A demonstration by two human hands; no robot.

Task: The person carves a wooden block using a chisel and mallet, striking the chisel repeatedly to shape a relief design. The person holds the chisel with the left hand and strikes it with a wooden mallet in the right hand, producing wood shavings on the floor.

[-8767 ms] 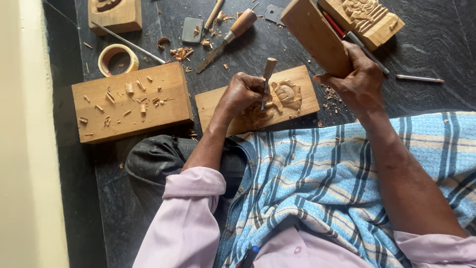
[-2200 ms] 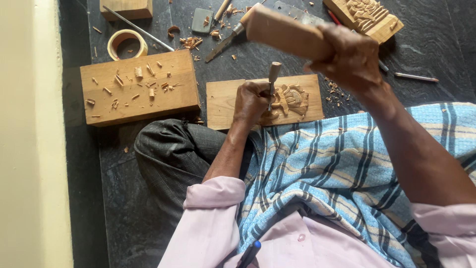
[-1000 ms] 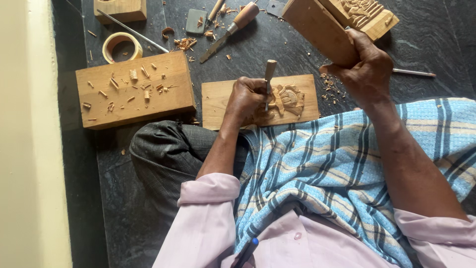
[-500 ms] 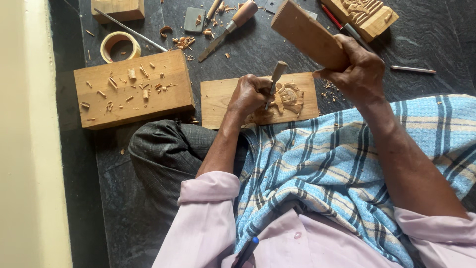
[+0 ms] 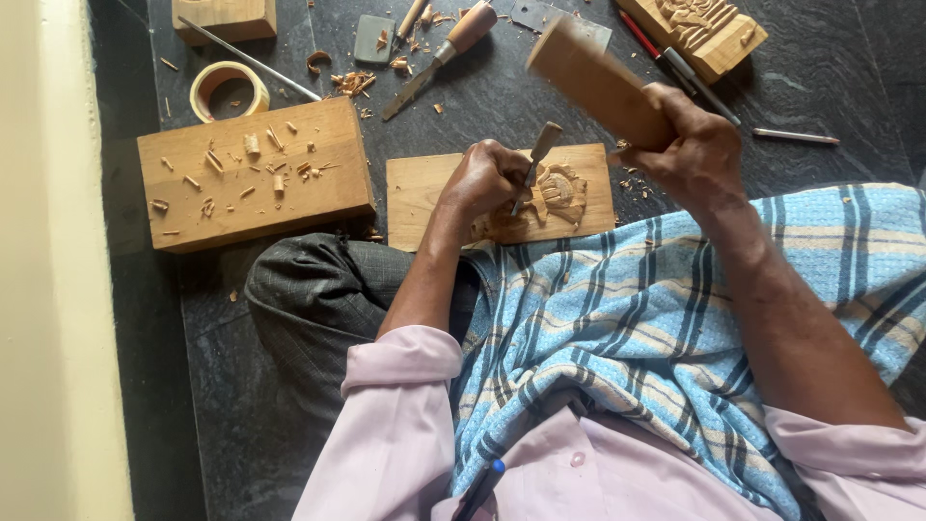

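Left hand (image 5: 487, 178) wrapped round wooden-handled chisel (image 5: 533, 166), tip down on pale flat wooden board with half-carved relief (image 5: 424, 193). Right hand (image 5: 693, 154) gripped blurred brown wooden mallet block (image 5: 596, 82), raised above chisel handle, apart from it. Thick wooden block strewn with chips (image 5: 253, 174) just left of board. Tape roll (image 5: 228, 89), second wooden-handled chisel (image 5: 442, 53), carved block (image 5: 699, 29) on dark stone floor (image 5: 820, 77).

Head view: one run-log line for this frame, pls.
left hand: grips chisel on carved board | right hand: wooden mallet raised above chisel | chips on big block
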